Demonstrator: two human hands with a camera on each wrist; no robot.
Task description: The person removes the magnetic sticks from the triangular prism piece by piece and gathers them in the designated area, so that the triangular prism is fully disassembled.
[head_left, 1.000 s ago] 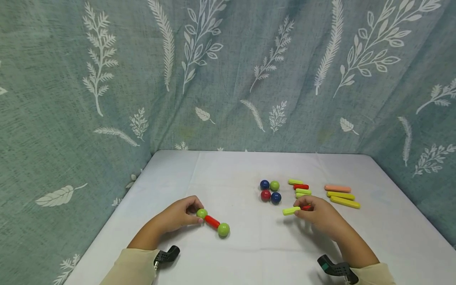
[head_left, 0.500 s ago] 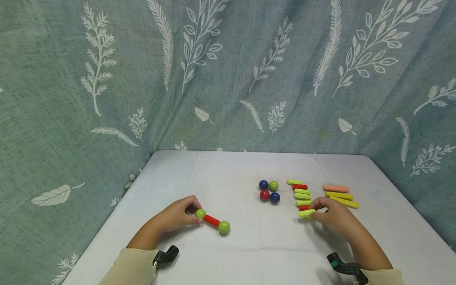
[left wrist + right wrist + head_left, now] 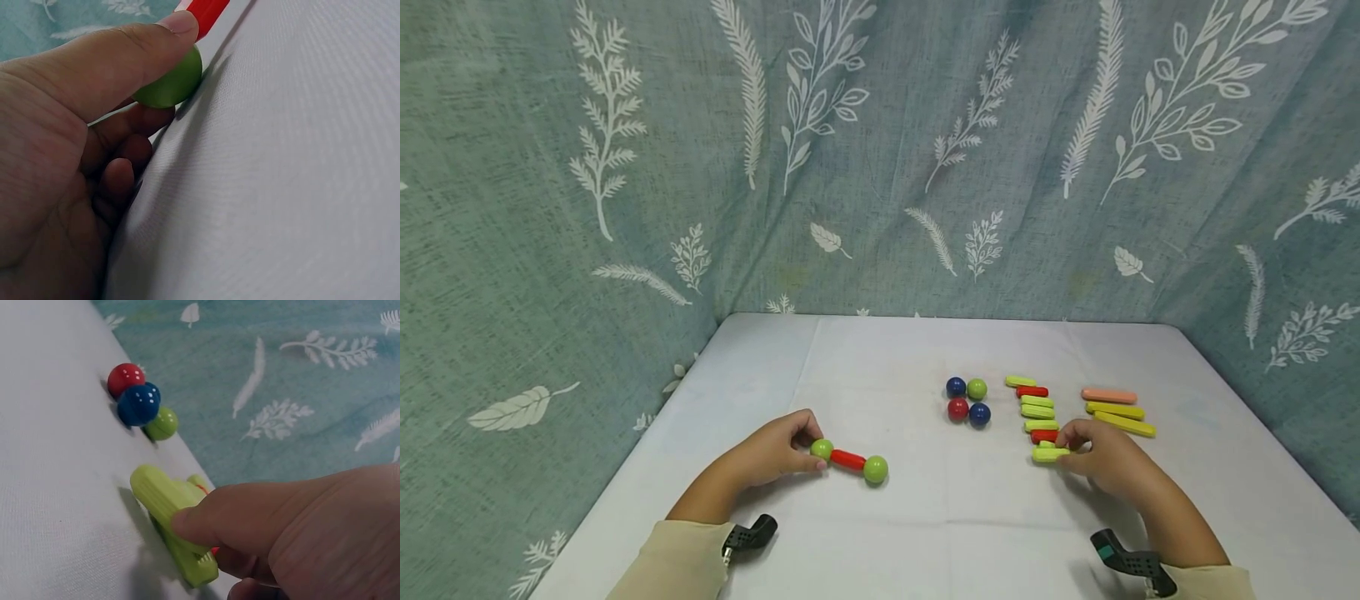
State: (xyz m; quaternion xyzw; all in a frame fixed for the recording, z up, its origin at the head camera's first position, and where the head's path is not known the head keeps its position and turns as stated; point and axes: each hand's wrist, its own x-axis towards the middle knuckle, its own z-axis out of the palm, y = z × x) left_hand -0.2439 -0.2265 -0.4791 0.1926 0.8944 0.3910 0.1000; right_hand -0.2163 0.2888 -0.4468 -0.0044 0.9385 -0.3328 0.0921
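My left hand [image 3: 784, 450] pinches a green ball [image 3: 822, 450] between thumb and fingers. A red stick [image 3: 847, 460] runs from that ball to a second green ball [image 3: 876, 470] on its right. In the left wrist view the thumb lies along the held ball [image 3: 172, 84]. Across the table, my right hand [image 3: 1093, 450] pinches a yellow-green ridged stick [image 3: 164, 497] at the near end of a row of short sticks. Under it in the right wrist view shows another yellow-green stick [image 3: 199, 569]. A red stick [image 3: 1043, 436] lies just beyond, partly behind the fingers.
Beyond the right hand lie more short yellow-green sticks [image 3: 1037, 412] and a red one [image 3: 1032, 392]. Two blue balls [image 3: 980, 414], a red ball [image 3: 957, 409] and a green ball [image 3: 977, 389] cluster left of them. Longer yellow sticks [image 3: 1124, 424] and an orange stick [image 3: 1108, 396] lie right.
My right hand has moved right, bringing the yellow-green stick to the near end of the row. The outer green ball and red stick at my left hand have swung slightly away from me.
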